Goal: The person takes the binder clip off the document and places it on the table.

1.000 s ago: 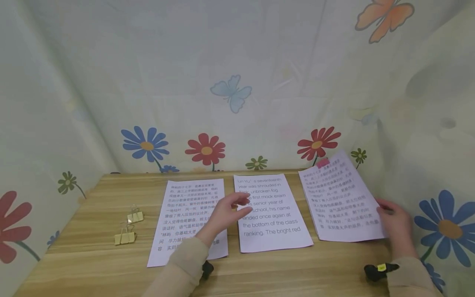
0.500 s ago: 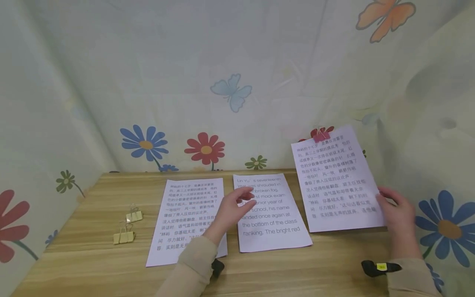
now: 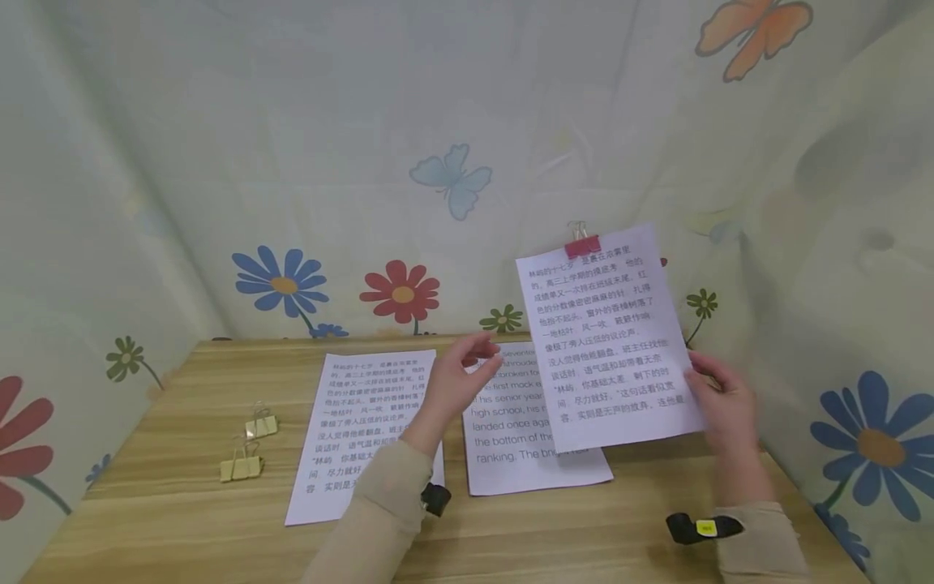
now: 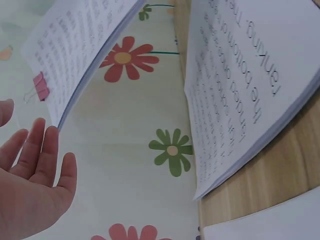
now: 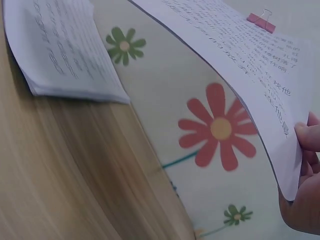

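My right hand [image 3: 722, 397] pinches the lower right edge of a stack of printed paper [image 3: 601, 349], lifted off the table and tilted. A pink binder clip [image 3: 583, 246] with upright wire handles grips the stack's top edge. In the right wrist view the thumb [image 5: 309, 136] lies on the printed side, fingers behind. My left hand [image 3: 460, 377] hovers near the stack's left side, fingers loosely bent and holding nothing; in the left wrist view its fingertips [image 4: 50, 132] are close to the clipped corner. Beneath lies an English-text stack [image 3: 503, 462], partly covered by the raised one.
On the left of the wooden table [image 3: 182, 535] lies another stack of Chinese-text paper [image 3: 365, 422], partly behind the left forearm. Two gold binder clips, one nearer [image 3: 242, 467] and one farther [image 3: 261, 424], sit left of it. A flowered curtain [image 3: 328, 162] hangs behind the table.
The right hand has lifted the clipped stack off the table's right side and carried it left over the English-text stack. The left hand has risen slightly, staying free of any paper.
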`<state>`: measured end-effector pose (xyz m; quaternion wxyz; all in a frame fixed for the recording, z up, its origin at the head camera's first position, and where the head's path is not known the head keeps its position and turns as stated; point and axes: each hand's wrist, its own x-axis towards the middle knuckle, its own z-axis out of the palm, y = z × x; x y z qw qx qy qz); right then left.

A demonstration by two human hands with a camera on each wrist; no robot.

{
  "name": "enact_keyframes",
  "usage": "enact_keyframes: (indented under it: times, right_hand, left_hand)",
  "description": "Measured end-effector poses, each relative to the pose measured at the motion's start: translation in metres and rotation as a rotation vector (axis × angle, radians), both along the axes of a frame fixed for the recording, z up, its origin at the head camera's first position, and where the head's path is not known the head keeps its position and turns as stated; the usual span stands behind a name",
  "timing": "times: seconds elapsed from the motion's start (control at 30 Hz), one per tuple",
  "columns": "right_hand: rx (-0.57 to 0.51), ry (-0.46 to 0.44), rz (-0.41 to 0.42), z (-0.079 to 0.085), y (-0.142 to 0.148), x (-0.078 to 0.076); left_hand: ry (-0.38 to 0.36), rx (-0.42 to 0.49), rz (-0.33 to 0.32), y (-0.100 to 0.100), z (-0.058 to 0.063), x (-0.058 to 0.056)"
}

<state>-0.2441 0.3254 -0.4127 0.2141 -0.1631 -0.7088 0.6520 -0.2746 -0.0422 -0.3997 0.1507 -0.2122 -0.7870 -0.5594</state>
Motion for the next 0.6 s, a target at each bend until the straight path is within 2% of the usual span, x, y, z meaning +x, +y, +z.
enact_keyframes:
  times: [0.17,0.37,0.6]
  right_hand:
    - [-0.023,0.002,0.062,-0.006,-0.025,0.000]
    - [-0.046,0.087,0.132,-0.015,-0.045,-0.003]
    - [-0.038,0.152,0.168,-0.019,-0.062,-0.004]
  left_hand:
    - [0.040,0.049,0.028,-0.002,0.018,-0.003]
    - [0.043,0.099,0.067,-0.005,0.038,-0.007]
    - [0.065,0.126,0.099,-0.013,0.057,-0.012]
